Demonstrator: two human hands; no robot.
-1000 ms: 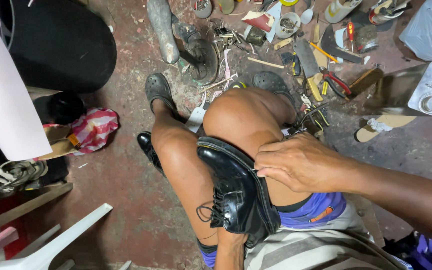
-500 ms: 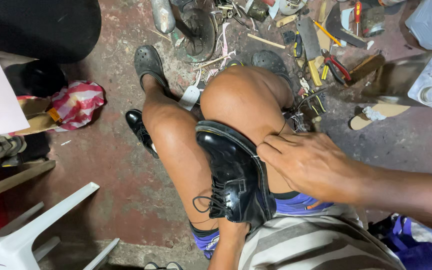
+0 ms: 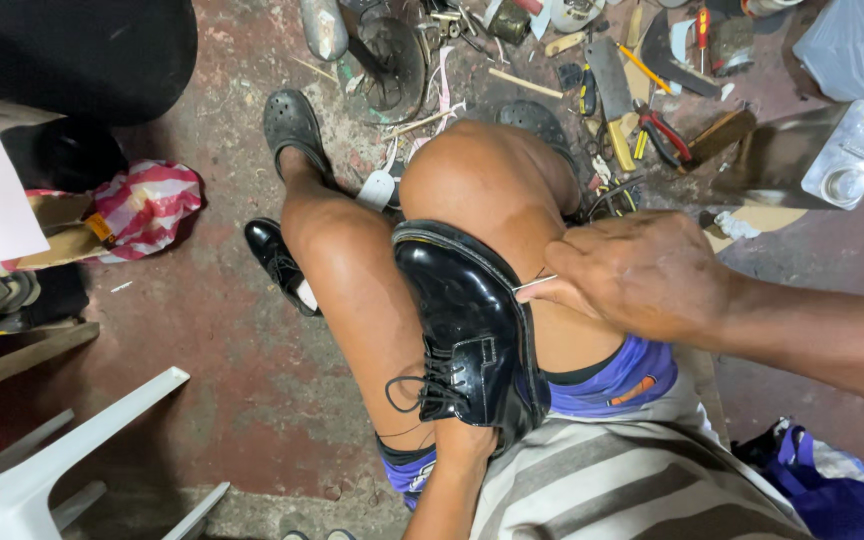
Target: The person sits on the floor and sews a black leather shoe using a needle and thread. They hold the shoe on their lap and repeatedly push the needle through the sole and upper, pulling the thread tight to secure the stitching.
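Note:
A glossy black lace-up shoe (image 3: pixel 462 320) lies toe-away between my bare knees, pressed against my right thigh. My right hand (image 3: pixel 642 275) is at the shoe's right sole edge. Its fingertips pinch a thin metal needle (image 3: pixel 532 285) that points into the seam. My left hand (image 3: pixel 462 445) comes up from below and grips the heel end of the shoe. Its fingers are mostly hidden under the shoe.
A second black shoe (image 3: pixel 277 260) lies on the red floor by my left foot. Pliers (image 3: pixel 667 135), screwdrivers and scraps are scattered ahead near an iron shoe stand (image 3: pixel 392 60). There is a white plastic chair (image 3: pixel 52 450) at lower left, a striped bag (image 3: pixel 147 200) to the left and a blue bag (image 3: pixel 832 490) at lower right.
The view has tipped down and closer. My right hand stays at the shoe's right edge and has drawn slightly right, and the needle now shows at its fingertips.

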